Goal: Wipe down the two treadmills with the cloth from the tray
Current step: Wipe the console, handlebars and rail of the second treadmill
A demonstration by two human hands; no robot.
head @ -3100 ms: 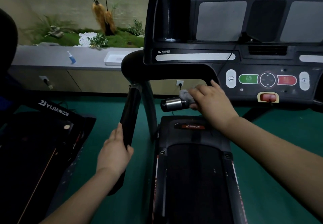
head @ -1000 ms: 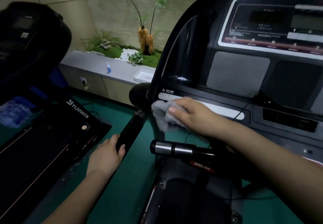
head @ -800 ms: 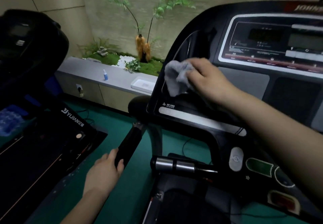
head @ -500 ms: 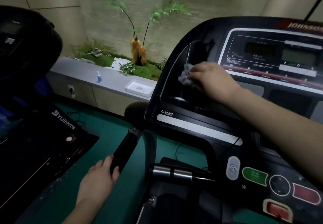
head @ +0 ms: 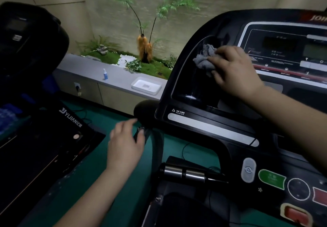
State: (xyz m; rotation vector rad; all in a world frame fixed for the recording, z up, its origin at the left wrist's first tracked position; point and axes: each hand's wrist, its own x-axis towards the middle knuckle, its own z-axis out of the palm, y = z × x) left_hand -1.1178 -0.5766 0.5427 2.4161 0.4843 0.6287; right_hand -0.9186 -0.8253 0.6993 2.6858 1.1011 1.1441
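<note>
Grey ledge [head: 92, 69] bears a white tray [head: 146, 85] and perhaps a spray bottle [head: 105, 74].

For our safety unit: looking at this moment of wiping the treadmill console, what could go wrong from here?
1. The right hand presses the grey cloth beside the display panel; a sweep lower down could press the green button and perhaps start the belt.
2. The left hand only rests on the side handrail, so leaning further could cost balance.
</note>
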